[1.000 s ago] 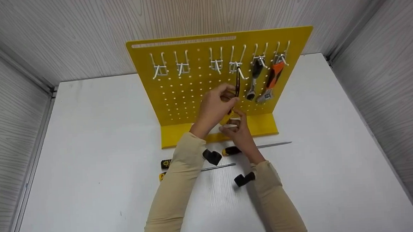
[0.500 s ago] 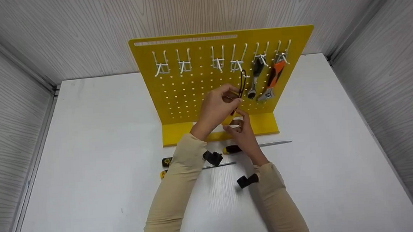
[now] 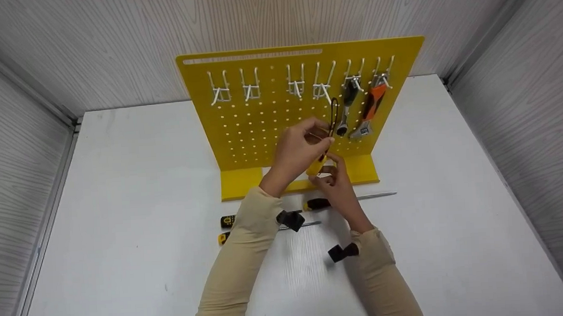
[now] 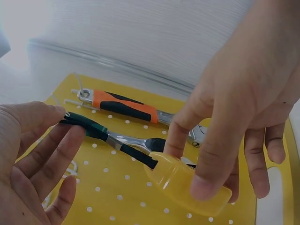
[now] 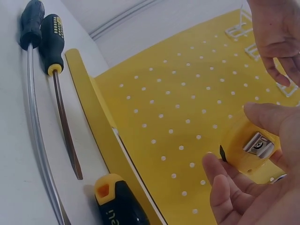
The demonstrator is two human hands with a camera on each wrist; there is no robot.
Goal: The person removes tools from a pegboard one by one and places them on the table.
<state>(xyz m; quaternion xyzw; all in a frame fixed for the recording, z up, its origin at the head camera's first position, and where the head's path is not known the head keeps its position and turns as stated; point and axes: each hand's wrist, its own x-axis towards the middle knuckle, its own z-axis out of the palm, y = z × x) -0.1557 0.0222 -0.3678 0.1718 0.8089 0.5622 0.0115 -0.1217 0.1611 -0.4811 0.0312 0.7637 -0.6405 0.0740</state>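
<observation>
White table (image 3: 459, 245), one. Standing on its far part, middle: pegboard (image 3: 254, 123), yellow. Lying just near of it: three black-and-yellow-handled screwdrivers, one at right (image 3: 316, 204), two side by side at left (image 3: 227, 222) (image 3: 223, 238), shafts pointing right.

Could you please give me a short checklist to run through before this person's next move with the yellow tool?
1. Right hand has a secure hold on the yellow tool: ok, thumb and fingers hold its body.
2. Left hand controls the black strap: ok, pinched between thumb and finger.
3. Strap loop is over the white hook: cannot tell; its top appears near the hook's tip.
4. Dark-handled wrench hangs on its own hook: ok.
5. Orange-handled wrench hangs too: ok.
6. Screwdrivers rest on the table: ok.
</observation>
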